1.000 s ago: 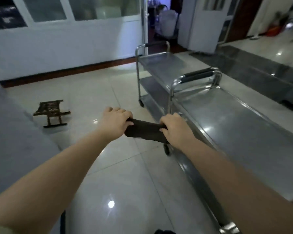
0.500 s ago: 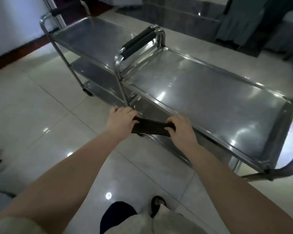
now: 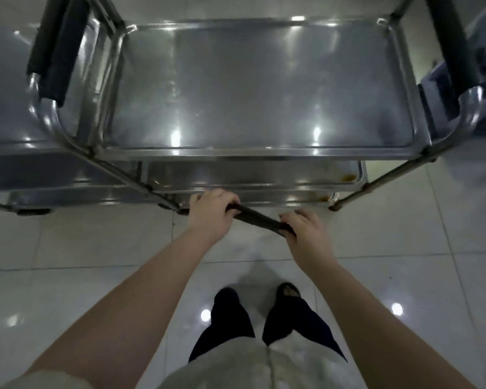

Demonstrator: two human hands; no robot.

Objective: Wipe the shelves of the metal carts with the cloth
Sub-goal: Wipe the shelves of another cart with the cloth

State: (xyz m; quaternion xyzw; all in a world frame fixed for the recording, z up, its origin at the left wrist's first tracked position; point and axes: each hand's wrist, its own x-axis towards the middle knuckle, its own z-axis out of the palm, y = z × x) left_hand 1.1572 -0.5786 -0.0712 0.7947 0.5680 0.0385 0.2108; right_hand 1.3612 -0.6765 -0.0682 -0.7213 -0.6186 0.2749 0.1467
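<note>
- Cloth pulled taut between left hand and right hand, each gripping an end, over the floor just short of the cart's near edge.
- Step, as I judge it: wiping not yet begun (cloth touches no shelf). Next move: lay the cloth flat on the top shelf.

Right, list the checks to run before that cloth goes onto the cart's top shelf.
1. Both hands on cloth: ok, left hand and right hand grip its ends.
2. Cloth opened flat: not ok, it is rolled up.
3. Cloth touching top shelf: not ok, held in front of the cart.
4. Clean lower shelf: not ok, brown stain in its right corner.
5. Cloth damp: cannot tell.
</note>
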